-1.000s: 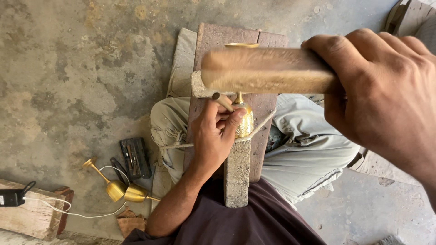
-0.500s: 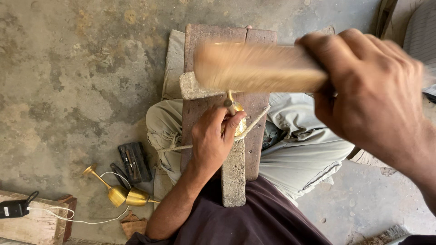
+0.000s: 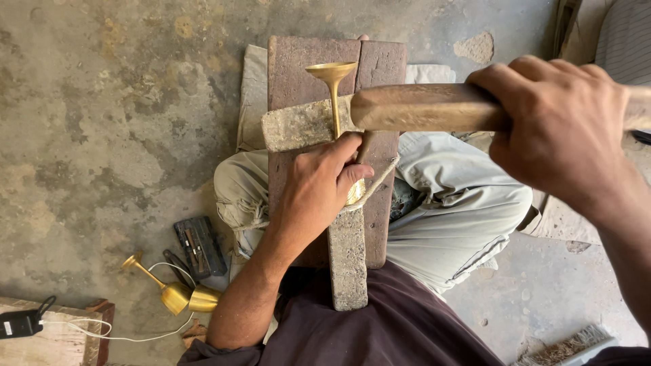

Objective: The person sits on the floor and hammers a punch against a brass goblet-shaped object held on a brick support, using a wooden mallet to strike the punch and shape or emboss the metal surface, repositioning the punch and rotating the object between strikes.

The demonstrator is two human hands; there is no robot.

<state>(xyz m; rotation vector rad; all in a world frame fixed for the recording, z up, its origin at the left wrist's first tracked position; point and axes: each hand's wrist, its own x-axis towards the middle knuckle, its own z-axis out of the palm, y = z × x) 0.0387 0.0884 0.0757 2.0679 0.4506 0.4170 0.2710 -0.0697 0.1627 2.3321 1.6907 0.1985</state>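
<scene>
My left hand (image 3: 324, 190) grips the bowl of a brass goblet (image 3: 333, 95) that lies on a grey metal bar (image 3: 347, 257) set across a reddish wooden block (image 3: 298, 68). The goblet's stem and round foot point away from me. My right hand (image 3: 563, 129) is closed around the handle of a wooden mallet (image 3: 413, 107), held level just above the goblet's stem. A rope loop (image 3: 380, 177) runs over the bar beside my left thumb.
Two more brass goblets (image 3: 173, 291) lie on the concrete floor at the lower left, next to a dark tool case (image 3: 200, 247). A black charger with a white cable (image 3: 27, 324) rests on a wooden plank. My knees in light trousers (image 3: 461, 217) flank the block.
The mallet has swung back up and to the right, uncovering the goblet's stem and foot. My left hand has stayed on the goblet's bowl.
</scene>
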